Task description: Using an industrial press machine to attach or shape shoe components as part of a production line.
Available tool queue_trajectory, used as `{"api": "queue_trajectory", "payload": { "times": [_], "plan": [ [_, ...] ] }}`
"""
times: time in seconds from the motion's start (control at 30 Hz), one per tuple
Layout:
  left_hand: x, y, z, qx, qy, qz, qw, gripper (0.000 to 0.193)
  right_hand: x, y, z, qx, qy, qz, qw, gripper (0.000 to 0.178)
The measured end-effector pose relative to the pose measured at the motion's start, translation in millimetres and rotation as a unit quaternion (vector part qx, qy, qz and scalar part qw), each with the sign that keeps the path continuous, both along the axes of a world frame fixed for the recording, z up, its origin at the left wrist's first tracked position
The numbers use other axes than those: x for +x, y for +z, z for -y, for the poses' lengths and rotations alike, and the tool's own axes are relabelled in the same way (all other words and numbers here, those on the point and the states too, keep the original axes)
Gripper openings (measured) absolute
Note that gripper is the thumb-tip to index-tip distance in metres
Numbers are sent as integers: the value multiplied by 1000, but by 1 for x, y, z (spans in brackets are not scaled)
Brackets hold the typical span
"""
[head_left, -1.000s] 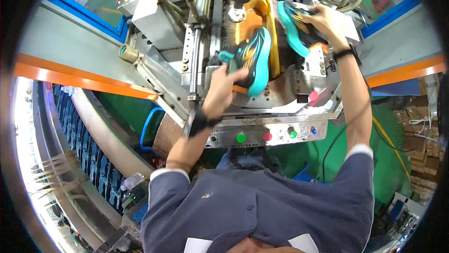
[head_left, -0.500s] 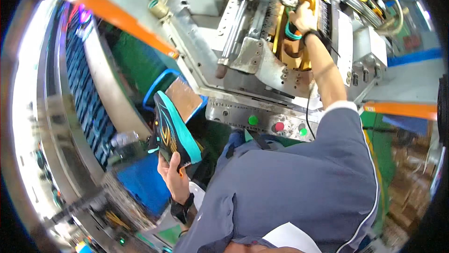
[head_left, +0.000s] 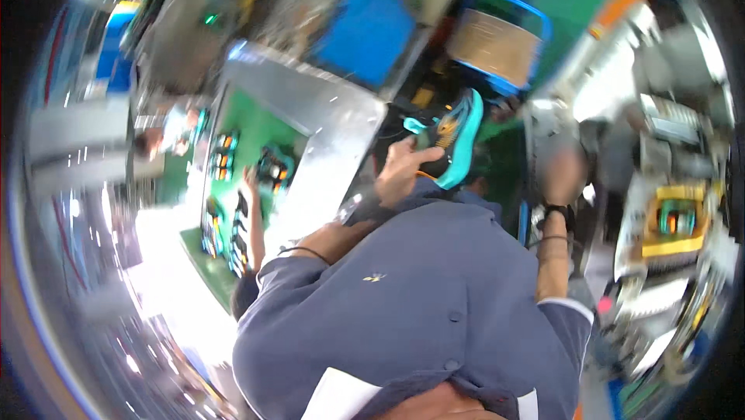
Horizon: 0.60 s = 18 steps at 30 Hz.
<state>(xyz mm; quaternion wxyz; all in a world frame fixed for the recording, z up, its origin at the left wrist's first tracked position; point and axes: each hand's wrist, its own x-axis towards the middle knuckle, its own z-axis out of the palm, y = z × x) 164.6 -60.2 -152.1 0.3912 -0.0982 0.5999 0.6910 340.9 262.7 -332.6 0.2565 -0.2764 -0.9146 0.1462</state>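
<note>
Change since a moment ago: the view has swung round to the person's left; the press machine that filled the upper middle now sits smeared at the right edge, and the shoe, held low beside the green bench half a second ago, is now raised in front of the chest.
Left hand (head_left: pixel 400 168): fingers curled and clamped on the shoe, thumb side up, forearm rising from the blue shirt sleeve with a thin dark band at the wrist.
Shoe (head_left: pixel 452 140): a black sneaker with a teal sole and orange marking, tilted with the sole turned to the right; it lies just above and to the right of the left hand, touching the fingertips, its heel end in the grip and its toe end pointing up toward the basket.
Right hand (head_left: pixel 560 175): blurred by motion, raised to the right of the shoe and apart from it; whether it is open or closed cannot be told. A black watch sits on the wrist below it.
Blue-rimmed basket (head_left: pixel 504 36): just above the shoe, brown inside, blue handle arching over it.
Steel table (head_left: pixel 318 129): a grey metal surface left of the left hand, angled down the frame.
Green conveyor (head_left: pixel 233 179): further left, carrying several more teal-and-black shoes; another person's arm (head_left: pixel 254 214) reaches over it.
Press machine (head_left: pixel 675 222): far right, yellow frame with a teal part inside, blurred.
</note>
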Motion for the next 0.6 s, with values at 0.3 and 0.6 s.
{"api": "queue_trajectory", "payload": {
  "times": [0.3, 0.6],
  "plan": [
    [-50, -85, 207, -45, 378, -83, 921, 26, -26, 22, 3, -54, -38, 19, 998, 19],
    [-168, -255, 503, -444, 336, -332, 761, 43, -247, 153, 105, -140, 70, -64, 986, 21]
  ]
}}
